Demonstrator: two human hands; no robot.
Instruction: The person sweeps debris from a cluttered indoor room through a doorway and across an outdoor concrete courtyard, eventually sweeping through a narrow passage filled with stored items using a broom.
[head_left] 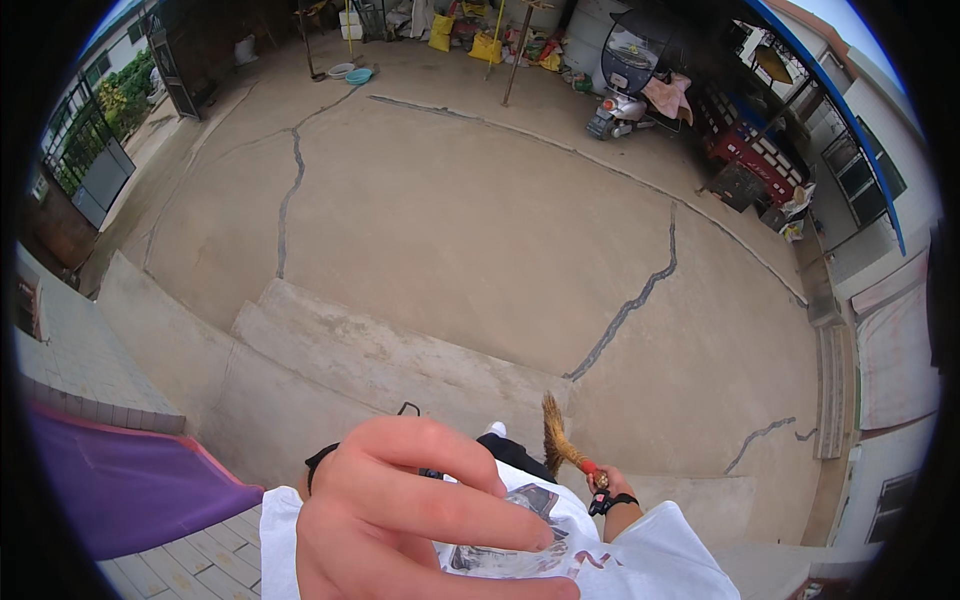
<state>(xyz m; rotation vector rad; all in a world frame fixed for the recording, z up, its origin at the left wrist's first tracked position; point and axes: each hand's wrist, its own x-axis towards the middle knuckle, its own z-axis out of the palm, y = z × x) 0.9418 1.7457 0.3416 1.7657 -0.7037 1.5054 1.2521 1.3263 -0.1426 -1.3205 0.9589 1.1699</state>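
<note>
Close to the camera, my left hand (420,500) is raised in front of my white shirt (670,555). Its fingers are slightly bent and spread apart, and I see nothing held in them. Lower down on the right, my right hand (608,484) is closed round the handle of a short straw hand broom (562,440). Red binding shows just above the grip, and the bristles point up and away from me. A black wrist strap with a small device (610,500) sits on my right wrist. A thin black loop (408,408) pokes out beyond my left hand; its kind is hidden.
A concrete step (390,350) crosses ahead of me, with a cracked yard floor (450,210) beyond. At the back stand two basins (358,75), yellow bags (485,47), a scooter (625,105) and a red cargo tricycle (745,145). Purple cloth (130,480) hangs at left; a gate (92,155) stands far left.
</note>
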